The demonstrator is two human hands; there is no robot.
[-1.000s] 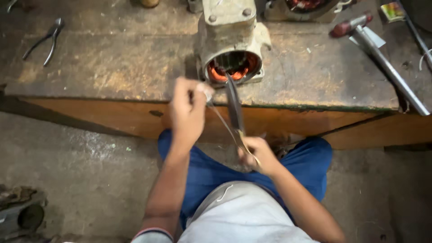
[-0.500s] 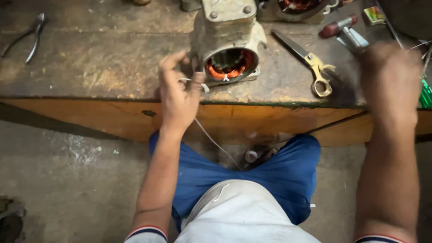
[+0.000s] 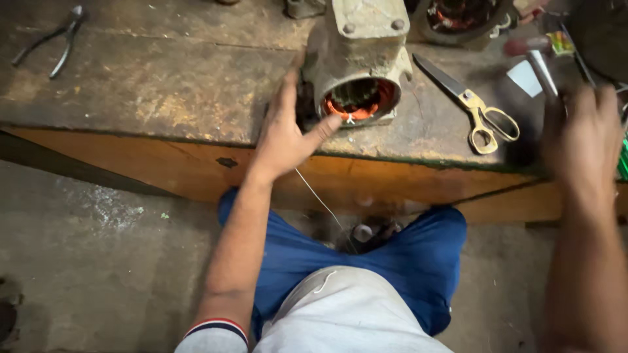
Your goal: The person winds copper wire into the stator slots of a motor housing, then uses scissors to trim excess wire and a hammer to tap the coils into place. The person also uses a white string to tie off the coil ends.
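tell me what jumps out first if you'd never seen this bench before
The worn motor housing at the bench's near edge, copper windings glowing orange in its open end, with the left hand spread against its side. Right of it lie brass-handled scissors, and the right hand is a blur near the bench's right end.

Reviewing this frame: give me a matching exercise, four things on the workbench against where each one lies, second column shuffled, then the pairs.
Things:
1. pliers
2. scissors
3. motor housing
4. left hand

Places:
A. right of the housing, blades pointing up-left
B. far left of the bench
C. against the housing's left side
D. middle of the bench, copper windings facing the person

Pairs: 1-B, 2-A, 3-D, 4-C
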